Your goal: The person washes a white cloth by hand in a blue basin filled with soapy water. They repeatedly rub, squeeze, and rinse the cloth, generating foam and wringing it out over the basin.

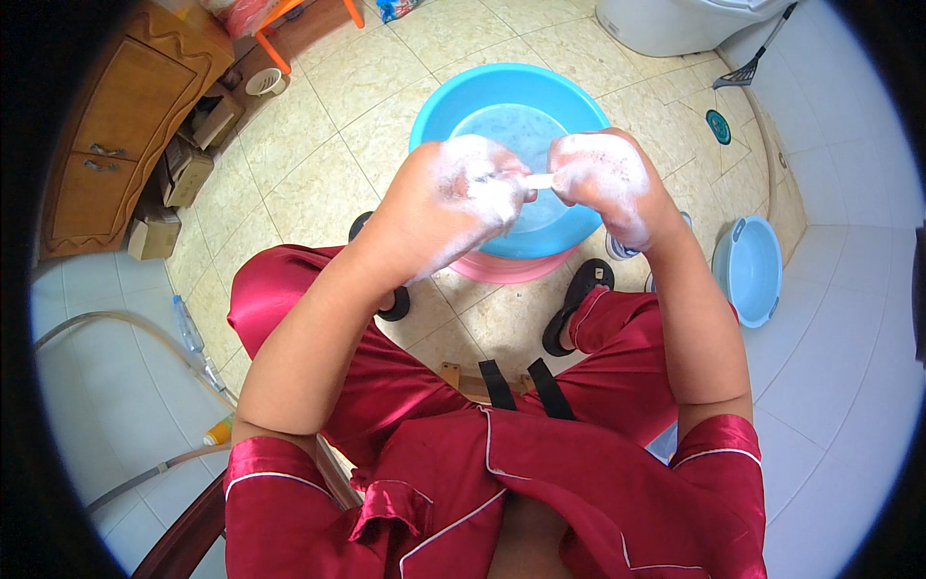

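My left hand (470, 195) and my right hand (604, 174) are raised over a round blue plastic basin (510, 76), both coated in thick white lather. A narrow white strip (540, 181) spans the small gap between them, pinched at either end by my fingers. Whether it is a lace or some other band I cannot tell, since foam and fingers hide the rest. Cloudy water (506, 119) lies in the basin, and its near side shows below my wrists. Under the basin is a pink basin or stand (514, 268).
A smaller light-blue basin (752, 271) leans by the right wall. White-and-blue shoes (621, 247) are partly hidden behind my right forearm. At left are a wooden cabinet (119, 137), cardboard boxes (187, 170) and a hose (130, 322). A toilet (665, 25) and a floor drain (718, 127) lie beyond.
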The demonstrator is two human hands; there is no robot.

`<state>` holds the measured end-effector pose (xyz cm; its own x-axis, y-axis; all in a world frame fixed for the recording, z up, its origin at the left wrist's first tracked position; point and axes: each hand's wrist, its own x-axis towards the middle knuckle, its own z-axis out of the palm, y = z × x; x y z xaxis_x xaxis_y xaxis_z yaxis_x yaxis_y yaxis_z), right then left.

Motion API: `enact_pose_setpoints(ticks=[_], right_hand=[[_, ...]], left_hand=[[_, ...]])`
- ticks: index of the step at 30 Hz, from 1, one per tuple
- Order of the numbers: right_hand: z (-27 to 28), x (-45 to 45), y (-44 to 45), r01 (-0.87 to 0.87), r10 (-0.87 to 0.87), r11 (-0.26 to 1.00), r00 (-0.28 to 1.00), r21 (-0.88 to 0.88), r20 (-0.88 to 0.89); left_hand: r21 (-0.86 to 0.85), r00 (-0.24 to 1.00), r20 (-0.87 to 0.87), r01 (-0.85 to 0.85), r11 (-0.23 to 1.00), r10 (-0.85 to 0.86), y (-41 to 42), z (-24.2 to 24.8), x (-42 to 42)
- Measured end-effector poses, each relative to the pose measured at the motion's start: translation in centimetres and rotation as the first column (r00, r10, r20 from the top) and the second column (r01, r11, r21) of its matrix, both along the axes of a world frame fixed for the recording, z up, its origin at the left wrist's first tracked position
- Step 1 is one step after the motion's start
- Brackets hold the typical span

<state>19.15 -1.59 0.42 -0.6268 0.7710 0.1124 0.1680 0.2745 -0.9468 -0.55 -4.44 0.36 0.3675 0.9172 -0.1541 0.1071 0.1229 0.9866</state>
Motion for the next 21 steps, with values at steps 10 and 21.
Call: enact_pose_setpoints(ticks=[10,21], right_hand=[[-1.3,-1.9,-0.1,0.084,-0.159,0.925,0.971,0.371,0.177],[-1.8,-2.2,-0.2,0.06,-0.059,0.948,0.998,0.311,-0.011]], left_hand=[[0.403,0.921,-0.388,0.21,0.891,-0.042,0.2,-0.7,-0.4],[0.243,0.976,-0.216,0.091,0.966,-0.037,0.0,-1.5,-0.7]])
